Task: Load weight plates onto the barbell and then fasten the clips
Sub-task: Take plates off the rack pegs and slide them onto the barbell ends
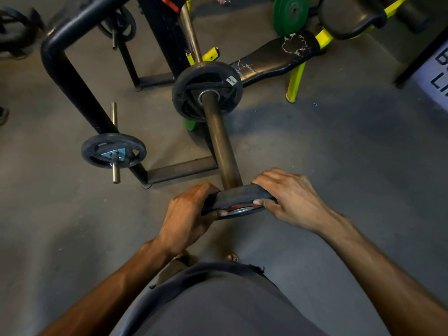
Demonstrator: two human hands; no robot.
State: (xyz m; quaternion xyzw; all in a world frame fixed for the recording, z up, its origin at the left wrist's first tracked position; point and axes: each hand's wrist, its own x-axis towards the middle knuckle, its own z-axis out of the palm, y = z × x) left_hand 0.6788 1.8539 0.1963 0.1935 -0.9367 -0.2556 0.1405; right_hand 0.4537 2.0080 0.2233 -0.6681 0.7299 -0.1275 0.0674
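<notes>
Overhead, the view took in a grey gym floor [339,166] with a black tube rack [72,76] on the left and a padded bench [274,57] with yellow legs at the far right, two green plates [289,14] leaning beyond it. The barbell [221,141] ran from the far middle toward the person, its thick brown sleeve pointing at the camera. One black weight plate [191,93] already sat far up that sleeve. A smaller spare plate [114,150] hung on a rack peg at the left, well apart from the bar.

At the near end of the sleeve, a second plate [238,198] was held edge-on, its hole apparently meeting the sleeve tip; whether it was already threaded on could not be told. The left hand [189,214] was clamped on the plate's left rim, fingers over the far face and thumb on the near face. The right hand [291,197] was wrapped the same way on the right rim, so each grip was closed on the plate.

The plate looked stiff, dense and fairly heavy, with a rubbery rim that should give good purchase. Opposite rims seemed the right places to hold, keeping it square so the hole would not bind. No clips were visible.
</notes>
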